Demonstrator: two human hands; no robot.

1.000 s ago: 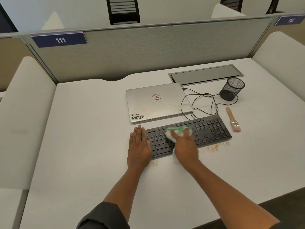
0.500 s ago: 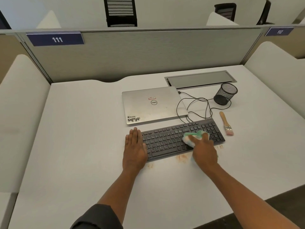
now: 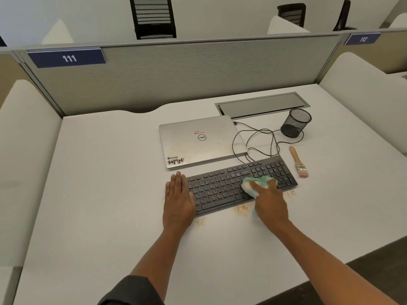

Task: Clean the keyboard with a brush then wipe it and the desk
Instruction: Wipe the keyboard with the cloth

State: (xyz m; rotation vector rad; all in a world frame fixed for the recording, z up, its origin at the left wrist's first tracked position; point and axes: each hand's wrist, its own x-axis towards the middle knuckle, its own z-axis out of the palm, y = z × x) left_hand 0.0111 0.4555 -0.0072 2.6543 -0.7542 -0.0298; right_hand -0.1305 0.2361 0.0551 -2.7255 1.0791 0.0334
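A black keyboard (image 3: pixel 222 186) lies on the white desk (image 3: pixel 110 194) in front of a closed silver laptop. My left hand (image 3: pixel 178 200) rests flat, fingers together, on the keyboard's left end. My right hand (image 3: pixel 269 202) presses a white and green cloth (image 3: pixel 250 187) onto the keys right of the middle. A wooden-handled brush (image 3: pixel 297 160) lies on the desk just right of the keyboard. Brown crumbs (image 3: pixel 242 210) are scattered on the desk along the keyboard's front edge.
The silver laptop (image 3: pixel 202 140) sits behind the keyboard, with a black cable (image 3: pixel 259 139) looping to its right. A black mesh pen cup (image 3: pixel 295 122) stands at the back right beside a metal cable hatch (image 3: pixel 262 104). A grey partition (image 3: pixel 176 75) closes off the desk's back.
My right hand with the cloth moved rightward along the keys from the middle, then drew slightly back to the left. My left hand stayed on the keyboard's left end.
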